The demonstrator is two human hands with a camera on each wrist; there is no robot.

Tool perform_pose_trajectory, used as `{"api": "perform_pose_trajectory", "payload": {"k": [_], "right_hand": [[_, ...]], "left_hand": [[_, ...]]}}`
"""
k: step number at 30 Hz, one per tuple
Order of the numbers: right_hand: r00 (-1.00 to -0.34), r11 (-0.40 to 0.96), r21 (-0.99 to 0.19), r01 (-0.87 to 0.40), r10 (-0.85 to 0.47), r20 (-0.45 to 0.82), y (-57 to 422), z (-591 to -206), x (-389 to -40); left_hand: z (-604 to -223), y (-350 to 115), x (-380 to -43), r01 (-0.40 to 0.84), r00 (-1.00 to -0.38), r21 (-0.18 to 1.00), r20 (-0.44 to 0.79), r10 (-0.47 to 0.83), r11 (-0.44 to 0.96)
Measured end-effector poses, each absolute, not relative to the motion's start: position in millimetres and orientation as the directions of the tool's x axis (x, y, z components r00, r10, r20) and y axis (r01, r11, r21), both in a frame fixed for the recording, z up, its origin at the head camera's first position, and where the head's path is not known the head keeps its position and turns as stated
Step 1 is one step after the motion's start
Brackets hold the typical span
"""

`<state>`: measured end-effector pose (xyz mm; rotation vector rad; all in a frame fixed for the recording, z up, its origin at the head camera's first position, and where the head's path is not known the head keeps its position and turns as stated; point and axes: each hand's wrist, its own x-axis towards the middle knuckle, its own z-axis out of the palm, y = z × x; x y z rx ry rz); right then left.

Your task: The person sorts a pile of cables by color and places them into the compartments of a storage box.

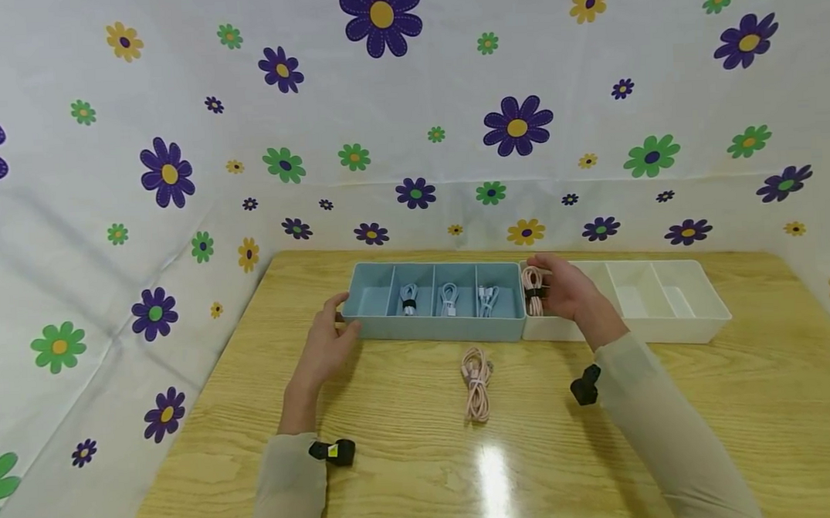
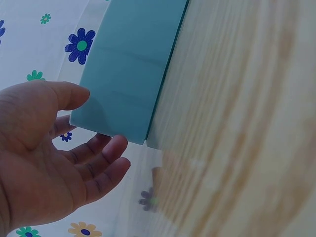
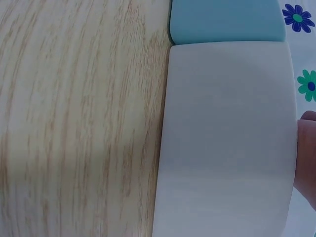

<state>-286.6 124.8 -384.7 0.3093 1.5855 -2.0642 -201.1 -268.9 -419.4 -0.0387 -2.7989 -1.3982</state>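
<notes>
My left hand touches the near left corner of a blue divided box. In the left wrist view its thumb lies on the front wall, with the loosely bent fingers by the end wall. My right hand reaches into the leftmost compartment of a white divided box. There it holds a coiled pink cable with a black strap round its middle. The right wrist view hides the fingertips behind the white box's wall. Another pink cable, bundled, lies on the table in front of the boxes.
Three compartments of the blue box hold light blue cables: one with a black strap, one looped, one at the right. The boxes stand end to end on a wooden table, before a flower-printed cloth.
</notes>
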Motion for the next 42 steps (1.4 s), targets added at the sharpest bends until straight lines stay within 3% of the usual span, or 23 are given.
{"api": "perform_pose_trajectory", "payload": {"k": [23,42], "right_hand": [[-0.841,-0.08,-0.844,0.531,-0.175,-0.512,115,-383,-289],[-0.799,0.025,-0.818,0.575,-0.196,-0.568,113,-379,-288]], "left_hand": [[-419,-270,-200,0.025,-1.0,0.822,0.015,0.022,0.57],[-418,-270,-200,0.018,-1.0,0.818,0.004,0.026,0.575]]}}
